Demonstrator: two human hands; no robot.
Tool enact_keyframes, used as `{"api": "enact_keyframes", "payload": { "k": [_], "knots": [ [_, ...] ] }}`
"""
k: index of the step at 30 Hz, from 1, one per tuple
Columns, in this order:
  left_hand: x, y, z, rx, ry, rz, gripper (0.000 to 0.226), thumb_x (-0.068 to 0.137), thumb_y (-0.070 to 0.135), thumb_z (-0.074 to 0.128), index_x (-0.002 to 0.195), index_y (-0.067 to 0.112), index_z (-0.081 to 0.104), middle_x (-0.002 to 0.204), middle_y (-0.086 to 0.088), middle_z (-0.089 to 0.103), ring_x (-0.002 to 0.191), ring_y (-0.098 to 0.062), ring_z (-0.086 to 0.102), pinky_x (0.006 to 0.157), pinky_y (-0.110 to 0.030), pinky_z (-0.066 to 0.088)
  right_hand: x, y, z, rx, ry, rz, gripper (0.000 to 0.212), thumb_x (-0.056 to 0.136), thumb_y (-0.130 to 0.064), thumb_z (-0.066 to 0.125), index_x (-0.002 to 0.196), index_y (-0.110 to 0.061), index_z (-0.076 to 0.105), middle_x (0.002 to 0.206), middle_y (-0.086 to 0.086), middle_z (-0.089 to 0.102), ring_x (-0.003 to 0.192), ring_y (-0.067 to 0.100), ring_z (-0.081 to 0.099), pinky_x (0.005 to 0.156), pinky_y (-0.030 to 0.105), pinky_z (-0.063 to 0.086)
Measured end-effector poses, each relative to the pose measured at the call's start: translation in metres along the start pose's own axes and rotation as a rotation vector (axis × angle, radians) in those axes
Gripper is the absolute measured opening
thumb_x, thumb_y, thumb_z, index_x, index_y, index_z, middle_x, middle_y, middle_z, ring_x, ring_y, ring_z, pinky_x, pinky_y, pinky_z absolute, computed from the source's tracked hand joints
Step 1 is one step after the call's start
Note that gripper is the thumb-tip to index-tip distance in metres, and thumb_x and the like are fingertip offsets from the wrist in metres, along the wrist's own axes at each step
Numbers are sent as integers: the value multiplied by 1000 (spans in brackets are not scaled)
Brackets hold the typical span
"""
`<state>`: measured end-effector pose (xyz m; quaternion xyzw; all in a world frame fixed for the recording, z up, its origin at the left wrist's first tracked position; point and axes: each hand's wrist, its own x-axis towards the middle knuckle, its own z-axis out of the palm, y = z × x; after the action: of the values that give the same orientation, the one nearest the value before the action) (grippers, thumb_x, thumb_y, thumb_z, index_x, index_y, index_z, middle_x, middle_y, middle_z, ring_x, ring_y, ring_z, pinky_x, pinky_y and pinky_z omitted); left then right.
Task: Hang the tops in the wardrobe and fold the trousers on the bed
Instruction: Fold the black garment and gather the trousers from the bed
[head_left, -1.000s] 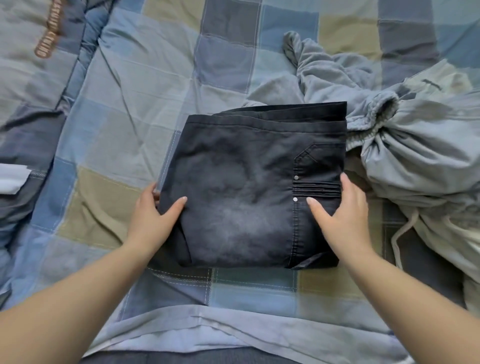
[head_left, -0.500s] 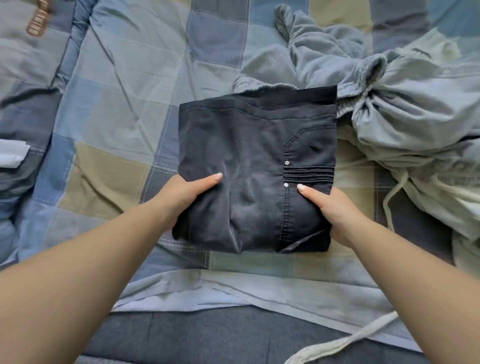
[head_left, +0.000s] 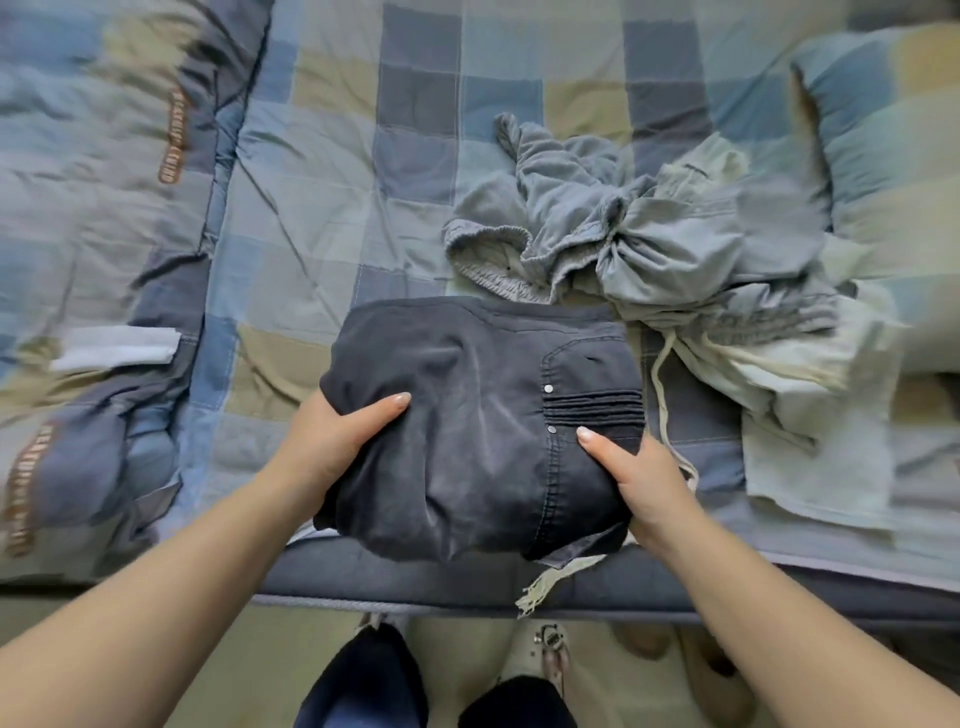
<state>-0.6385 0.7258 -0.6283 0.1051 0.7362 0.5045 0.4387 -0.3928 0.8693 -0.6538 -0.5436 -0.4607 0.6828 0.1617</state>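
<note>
I am holding the folded dark trousers (head_left: 483, 431) between my 2 hands at the near edge of the bed (head_left: 322, 156). My left hand (head_left: 337, 441) is clamping the 9 o'clock side and my right hand (head_left: 639, 478) the 3 o'clock side, thumbs on top. The bundle's long axis is running 9 to 3, equally near both hands. The grey trousers (head_left: 597, 234) are lying crumpled at 1 o'clock, nearer my right.

Left hand (head_left: 332, 441): thumb on top, fingers tucked under, gripping.
Right hand (head_left: 636, 473): same clamp, thumb pointing inward.
Arms: both stretched forward.
</note>
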Motion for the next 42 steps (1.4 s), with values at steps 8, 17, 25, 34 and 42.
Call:
{"api": "enact_keyframes", "payload": {
  "k": [8,17,25,34,42],
  "knots": [
    [-115,86,-48,7,-128,84,44,60,39,82,101,40,67,103,20,71,93,2,67,67,-13,52,-157,-67,5,26,132,-84,17,81,-22,72,98,-20,70,98,-9,74,93,9,69,77,24,52],
    [-201,154,-89,170,-432,99,45,63,40,77,105,31,65,100,16,73,88,-2,69,63,-14,51,-338,-83,41,213,376,-158,9,82,-13,70,89,-20,71,91,-9,74,86,5,69,68,12,51],
    [-290,163,-53,403,-767,181,23,57,45,76,79,50,71,84,16,74,73,-3,71,54,-16,52,-507,-31,45,481,665,-121,10,80,-23,72,83,-32,77,91,-5,75,87,11,71,72,23,56],
    [-500,72,33,598,-1278,244,30,56,42,79,85,44,72,86,14,74,73,-3,71,52,-12,51,-742,111,57,692,1249,-72,41,54,-59,72,88,-37,72,92,-7,75,92,15,70,93,44,51],
    [-711,-58,38,810,-1722,121,44,59,41,80,99,24,71,99,3,75,90,-15,72,72,-29,54,-942,239,133,1037,1621,-8,23,73,-45,75,93,-35,72,98,-6,74,92,17,70,84,40,54]
  ]
}}
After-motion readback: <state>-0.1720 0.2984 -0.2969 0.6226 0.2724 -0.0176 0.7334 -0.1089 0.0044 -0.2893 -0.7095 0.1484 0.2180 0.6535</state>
